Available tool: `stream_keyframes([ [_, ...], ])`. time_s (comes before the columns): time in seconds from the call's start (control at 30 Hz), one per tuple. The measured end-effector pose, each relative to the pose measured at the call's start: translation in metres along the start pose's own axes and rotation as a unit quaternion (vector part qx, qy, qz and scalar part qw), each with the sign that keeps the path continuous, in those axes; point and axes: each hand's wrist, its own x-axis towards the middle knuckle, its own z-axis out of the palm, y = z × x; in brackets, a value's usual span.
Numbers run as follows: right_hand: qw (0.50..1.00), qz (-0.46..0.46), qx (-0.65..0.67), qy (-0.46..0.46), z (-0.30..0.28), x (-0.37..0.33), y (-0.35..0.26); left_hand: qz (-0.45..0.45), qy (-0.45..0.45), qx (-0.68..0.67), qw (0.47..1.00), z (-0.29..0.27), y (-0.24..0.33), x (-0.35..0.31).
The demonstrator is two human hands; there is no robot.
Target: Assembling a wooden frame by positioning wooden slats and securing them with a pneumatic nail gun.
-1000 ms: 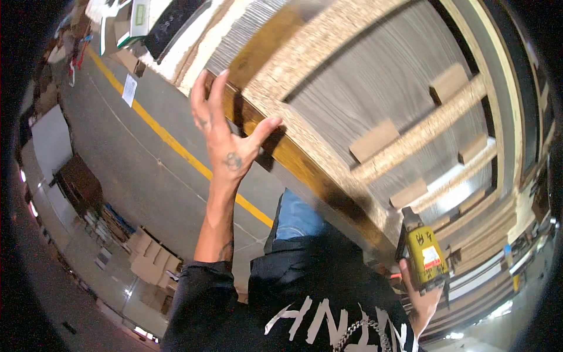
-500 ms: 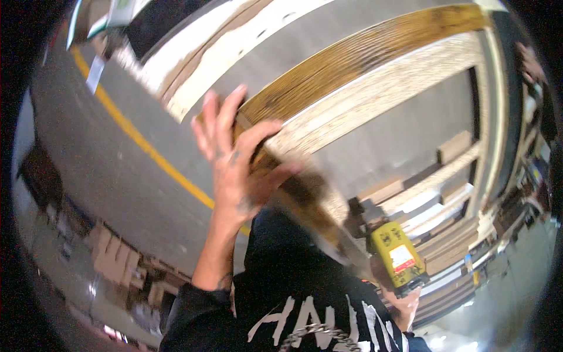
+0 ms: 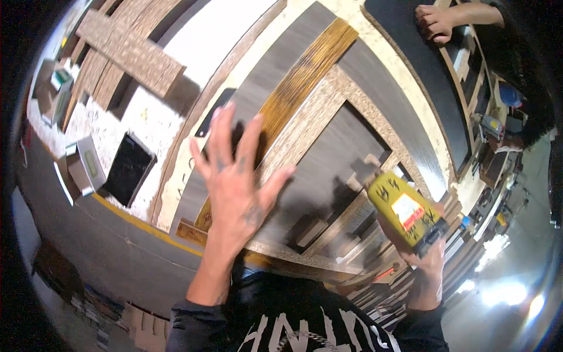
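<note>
My left hand (image 3: pixel 234 182) is open with its fingers spread. It hovers over or lightly touches a dark-stained wood strip (image 3: pixel 308 70); which of the two I cannot tell. Beside that strip runs a pale chipboard rail (image 3: pixel 311 126), part of a rectangular frame on a grey sheet (image 3: pixel 334 149). My right hand (image 3: pixel 431 261) grips a yellow-and-black power tool (image 3: pixel 404 211) with a white and red label, held over the frame's right side. The tool's front end is blurred, and most of my right fingers are hidden behind it.
At the upper right, another person's hand (image 3: pixel 435 24) rests on a black panel (image 3: pixel 399 35). Chipboard pieces (image 3: pixel 132 53), a black box (image 3: pixel 130 170) and an open carton (image 3: pixel 82 170) lie on the left. A yellow floor line (image 3: pixel 141 224) passes below them.
My view has swung, bringing in the other person's hand and the chipboard pieces. My left hand has gone from curling round the frame's corner to spread fingers. The yellow tool remains in my right hand.
</note>
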Motion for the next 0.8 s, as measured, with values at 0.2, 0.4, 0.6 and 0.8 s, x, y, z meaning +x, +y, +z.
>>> stream_keyframes([
  [0.2, 0.981, -0.139, -0.131, 0.028, -0.015, 0.098, -0.02, 0.058, -0.077, 0.057, 0.994, 0.029, 0.012, 0.06],
  [0.4, 0.989, -0.121, -0.082, 0.025, -0.026, 0.115, -0.001, 0.084, -0.049, 0.066, 0.993, 0.044, 0.01, 0.063],
  [0.6, 0.992, -0.093, -0.079, -0.023, -0.025, 0.126, -0.007, 0.08, -0.056, 0.092, 0.991, 0.041, 0.01, 0.064],
  [0.8, 0.994, -0.046, -0.079, -0.054, -0.024, 0.13, -0.016, 0.076, -0.078, 0.093, 0.99, 0.038, 0.013, 0.067],
])
